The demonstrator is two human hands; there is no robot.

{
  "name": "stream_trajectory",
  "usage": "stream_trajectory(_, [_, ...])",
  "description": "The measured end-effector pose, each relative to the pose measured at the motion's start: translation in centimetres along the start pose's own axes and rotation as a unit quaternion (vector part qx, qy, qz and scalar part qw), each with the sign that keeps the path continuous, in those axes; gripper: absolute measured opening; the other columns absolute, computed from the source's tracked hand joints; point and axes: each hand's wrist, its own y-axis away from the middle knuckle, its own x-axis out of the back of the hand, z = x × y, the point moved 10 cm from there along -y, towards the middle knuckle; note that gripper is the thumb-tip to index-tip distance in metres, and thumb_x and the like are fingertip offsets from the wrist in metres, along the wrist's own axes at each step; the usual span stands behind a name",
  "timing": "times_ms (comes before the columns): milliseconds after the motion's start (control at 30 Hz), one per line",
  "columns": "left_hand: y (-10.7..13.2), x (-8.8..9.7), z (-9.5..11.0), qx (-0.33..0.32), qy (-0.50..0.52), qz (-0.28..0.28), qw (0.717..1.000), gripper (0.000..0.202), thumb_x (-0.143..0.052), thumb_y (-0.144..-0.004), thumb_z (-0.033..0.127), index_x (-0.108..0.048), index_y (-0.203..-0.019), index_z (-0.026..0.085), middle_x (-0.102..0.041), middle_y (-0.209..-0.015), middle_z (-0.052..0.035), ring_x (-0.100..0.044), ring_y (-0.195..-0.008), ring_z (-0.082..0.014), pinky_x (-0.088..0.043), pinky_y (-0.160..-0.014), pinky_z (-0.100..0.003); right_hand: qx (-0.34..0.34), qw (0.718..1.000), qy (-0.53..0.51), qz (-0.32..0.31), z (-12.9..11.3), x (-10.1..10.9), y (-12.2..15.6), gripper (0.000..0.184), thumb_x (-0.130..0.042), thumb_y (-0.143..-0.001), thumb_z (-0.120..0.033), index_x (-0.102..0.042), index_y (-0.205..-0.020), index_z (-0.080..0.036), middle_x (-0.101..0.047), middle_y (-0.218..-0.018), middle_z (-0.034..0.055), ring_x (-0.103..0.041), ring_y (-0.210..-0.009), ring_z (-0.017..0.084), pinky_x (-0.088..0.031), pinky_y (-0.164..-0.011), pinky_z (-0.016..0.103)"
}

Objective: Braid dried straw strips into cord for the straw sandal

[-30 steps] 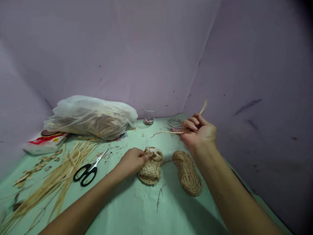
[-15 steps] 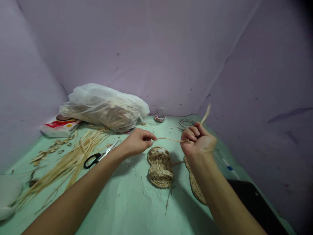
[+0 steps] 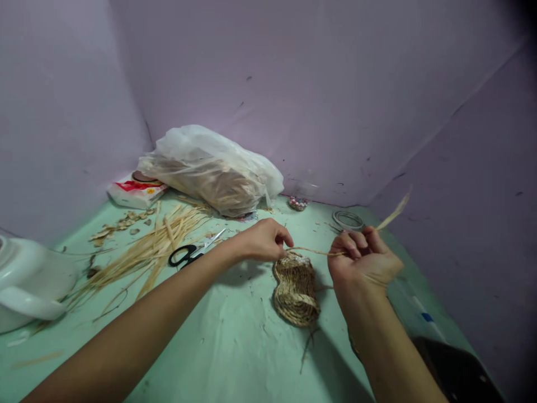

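My left hand (image 3: 264, 239) pinches one end of a thin straw strand (image 3: 312, 251) just above a small woven straw sandal (image 3: 295, 288) that lies on the green table (image 3: 235, 347). My right hand (image 3: 364, 262) is closed on the strand's other part, and a flat tail of straw (image 3: 392, 212) sticks up past its fingers. The strand runs taut between the two hands. My right forearm hides the second woven sole.
Black-handled scissors (image 3: 191, 254) lie left of my left hand beside a spread of loose straw strips (image 3: 146, 254). Behind stand a plastic bag of straw (image 3: 213, 173), a red-and-white packet (image 3: 134, 192), a bead jar (image 3: 298, 200) and a tape ring (image 3: 347, 219). A white pot (image 3: 29, 282) sits at far left.
My left hand left the sandal, rose and took the strand's free end. The view swung left, so the white pot came in and the second sole slid behind my right forearm.
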Motion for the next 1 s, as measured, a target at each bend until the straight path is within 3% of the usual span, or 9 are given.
stream_trajectory(133, [-0.1, 0.4, 0.7, -0.015, -0.022, 0.029, 0.999, 0.02, -0.052, -0.059, 0.019, -0.068, -0.07, 0.012, -0.055, -0.052, 0.0009, -0.044, -0.051, -0.0084, -0.033, -0.049, -0.019, 0.02, 1.0, 0.011, -0.006, 0.4, -0.4, 0.4, 0.021, -0.033, -0.076, -0.012, -0.043, -0.058, -0.016, -0.029, -0.039, -0.0085, -0.024, -0.028, 0.002, -0.023, -0.028, 0.011])
stream_trajectory(200, [-0.2, 0.8, 0.6, -0.023, -0.036, 0.058, 0.997, 0.019, -0.05, -0.06, 0.016, -0.067, -0.066, 0.012, -0.056, -0.053, 0.0002, -0.045, -0.052, -0.0087, -0.034, -0.052, -0.02, 0.016, 0.999, 0.029, 0.0, 0.7, -0.3, 0.5, 0.022, -0.033, -0.076, -0.012, -0.045, -0.058, -0.015, -0.031, -0.039, -0.0082, -0.025, -0.029, 0.002, -0.029, -0.03, 0.011])
stream_trajectory(333, [-0.3, 0.8, -0.2, -0.025, -0.046, 0.08, 0.995, 0.019, -0.049, -0.06, 0.013, -0.067, -0.067, 0.011, -0.059, -0.055, -0.0015, -0.047, -0.054, -0.0099, -0.035, -0.053, -0.021, 0.017, 0.995, 0.099, 0.003, 0.4, 0.4, 0.9, 0.024, -0.033, -0.076, -0.012, -0.048, -0.058, -0.015, -0.042, -0.045, -0.0053, -0.037, -0.035, 0.003, -0.05, -0.054, 0.022])
stream_trajectory(467, [-0.2, 0.6, -1.0, -0.011, -0.039, 0.086, 0.996, 0.02, -0.048, -0.061, 0.012, -0.066, -0.069, 0.011, -0.062, -0.06, -0.0032, -0.048, -0.056, -0.0105, -0.036, -0.055, -0.022, 0.025, 0.989, 0.145, 0.006, -0.5, 1.9, 1.3, 0.023, -0.037, -0.076, -0.011, -0.051, -0.058, -0.014, -0.053, -0.056, -0.0003, -0.054, -0.053, 0.008, -0.05, -0.072, 0.031])
stream_trajectory(700, [-0.2, -0.1, -1.4, -0.008, -0.073, 0.065, 0.995, 0.02, -0.046, -0.062, 0.012, -0.065, -0.069, 0.011, -0.061, -0.061, -0.0042, -0.048, -0.056, -0.0114, -0.035, -0.054, -0.023, -0.029, 0.98, 0.193, 0.049, 0.1, 7.1, 2.2, 0.014, -0.048, -0.076, -0.017, -0.056, -0.065, -0.014, -0.058, -0.065, -0.0008, -0.058, -0.062, 0.008, -0.05, -0.067, 0.024])
stream_trajectory(1000, [-0.5, -1.2, -1.7, -0.015, -0.045, 0.035, 0.998, 0.018, -0.044, -0.063, 0.013, -0.061, -0.068, 0.012, -0.057, -0.057, -0.0014, -0.045, -0.053, -0.0096, -0.033, -0.052, -0.022, -0.067, 0.967, 0.233, 0.079, 0.9, 9.8, 2.4, 0.004, -0.055, -0.069, -0.015, -0.055, -0.065, -0.015, -0.057, -0.059, -0.0026, -0.056, -0.053, 0.007, -0.051, -0.054, 0.02])
